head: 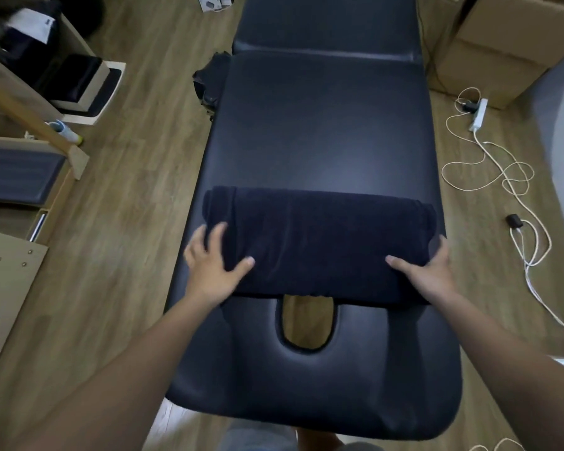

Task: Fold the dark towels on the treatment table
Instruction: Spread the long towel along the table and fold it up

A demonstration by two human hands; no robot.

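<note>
Dark towel (319, 242) is on the treatment table (323, 131), folded into a thick band lying crosswise at the near end. It spans almost the full width. Its near edge overlaps the far rim of the face hole (306, 323). Layered fold edges show at both ends.

Left hand (209, 268): released, fingers spread and fairly straight, lying flat on the towel's left end, thumb angled in across the top. Not clenched.

Right hand (430, 271): also released, thumb laid on the towel top pointing inward, fingers straight along the towel's right end. Can't tell if any fingertips tuck under the edge.

A second dark cloth (205, 83) is bunched against the table's left side further up; can't tell if it hangs off the table or sits on the floor.

Around it, on the wood floor (137, 206):
- Cardboard boxes (502, 43) far right, no print legible.
- White power strip (477, 115) with a tangle of pale cable (515, 180), and a small black adapter (514, 220) near it.
- Wooden shelf unit (23, 102) on the left holding dark padded pieces.
- White tag (30, 24) top left with a dark mark, too blurred to read.
- Small white box (214, 1) at the top edge, its printing unreadable.
</note>
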